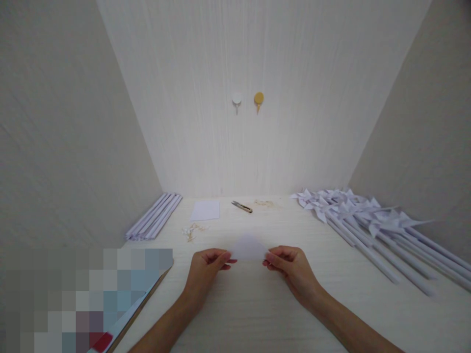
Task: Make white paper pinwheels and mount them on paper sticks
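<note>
Between my two hands is a white piece of paper (248,247) that looks like a triangle with its point away from me, held up over the table. My left hand (212,262) pinches its left corner between thumb and fingers. On the opposite corner, my right hand (290,264) has the same kind of pinch. Beyond the paper lie a pair of thread snips (242,207) and a flat white paper sheet (205,211). A small scatter of cotton-swab-like bits (193,230) rests left of my hands.
Rolled white paper sticks (154,216) lie stacked at the back left. Many paper pinwheels on sticks (368,220) are heaped at the right. More small bits (264,203) sit near the back wall, where two hooks (259,98) hang. A blurred-out object's edge (142,311) occupies the left front.
</note>
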A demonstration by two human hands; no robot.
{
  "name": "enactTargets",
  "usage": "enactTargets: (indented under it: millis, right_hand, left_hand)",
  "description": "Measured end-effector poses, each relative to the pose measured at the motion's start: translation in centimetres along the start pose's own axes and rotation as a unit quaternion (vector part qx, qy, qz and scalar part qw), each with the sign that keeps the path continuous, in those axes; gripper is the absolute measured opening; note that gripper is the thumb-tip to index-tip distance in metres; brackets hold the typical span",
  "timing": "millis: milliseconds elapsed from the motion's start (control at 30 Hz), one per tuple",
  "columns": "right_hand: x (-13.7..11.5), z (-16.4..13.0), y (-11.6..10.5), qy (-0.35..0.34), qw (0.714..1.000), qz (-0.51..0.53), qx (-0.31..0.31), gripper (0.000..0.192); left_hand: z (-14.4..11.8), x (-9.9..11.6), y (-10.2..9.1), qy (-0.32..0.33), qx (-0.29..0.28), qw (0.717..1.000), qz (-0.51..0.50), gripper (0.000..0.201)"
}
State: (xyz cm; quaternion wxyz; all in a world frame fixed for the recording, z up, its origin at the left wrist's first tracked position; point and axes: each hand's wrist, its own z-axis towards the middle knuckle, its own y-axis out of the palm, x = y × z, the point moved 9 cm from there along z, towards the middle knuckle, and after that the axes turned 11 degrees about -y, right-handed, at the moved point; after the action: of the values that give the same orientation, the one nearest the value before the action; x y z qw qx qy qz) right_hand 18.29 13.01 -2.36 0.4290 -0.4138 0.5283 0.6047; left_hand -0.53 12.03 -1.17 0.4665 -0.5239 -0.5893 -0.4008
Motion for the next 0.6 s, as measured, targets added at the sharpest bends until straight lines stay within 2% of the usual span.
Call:
enactTargets:
  millis: [167,300,500,600]
  right_hand:
    - [0.1,0.0,0.2,-0.004,1.0,0.003,-0.002,0.021]
    - [-0.6,0.1,1.2,-0.03,0.997,-0.042,-0.058,0.023]
    - [-1.5,-0.3,2.8,-0.07,0.983,-0.068,-0.154,0.028]
    - [-1.4,-0.7,3.5,-0.083,0.971,-0.11,-0.197,0.031]
  left_hand:
    - [-0.1,0.0,-0.2,0.005,0.021,1.0,-0.008,0.019]
    - [0.1,0.0,-0.3,0.016,0.019,1.0,-0.004,0.021]
    - [-0.3,-0.2,2.3,0.015,-0.112,0.993,0.026,0.023]
    - [-0.5,-0.2,2.6,0.012,-0.128,0.992,0.002,0.022]
